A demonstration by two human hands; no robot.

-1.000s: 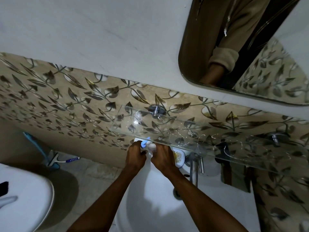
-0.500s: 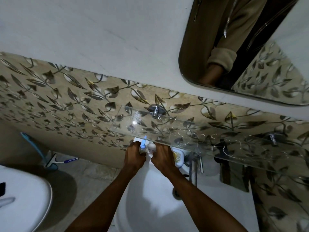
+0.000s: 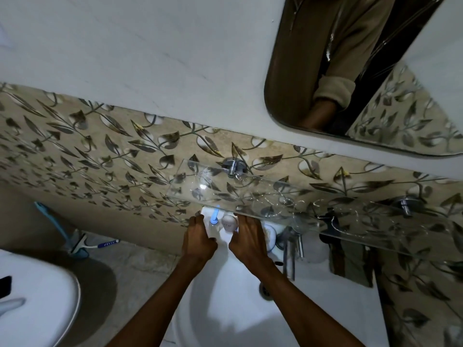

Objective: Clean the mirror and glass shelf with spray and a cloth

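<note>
A small clear spray bottle [image 3: 213, 222] with a blue nozzle stands on the back rim of the white sink [image 3: 233, 311], under the glass shelf [image 3: 308, 209]. My left hand [image 3: 198, 240] grips the bottle low down from the left. To its right, my right hand [image 3: 248, 240] reaches under the shelf's front edge with fingers fairly straight, beside a white round cap [image 3: 229, 222]. Something white [image 3: 207, 211] lies behind the bottle; whether it is a cloth is unclear. The mirror [image 3: 390, 78] hangs at the upper right and reflects a sleeve.
A chrome tap [image 3: 292, 249] and a soap dish [image 3: 270, 237] sit right of my hands. A dark cloth [image 3: 350, 261] hangs below the shelf. At the left are a white toilet [image 3: 40, 301], a blue brush [image 3: 53, 222] and a razor [image 3: 96, 245].
My right hand's fingers have straightened and reached further under the shelf. The bottle's blue nozzle now shows more fully between my hands. The view has shifted slightly.
</note>
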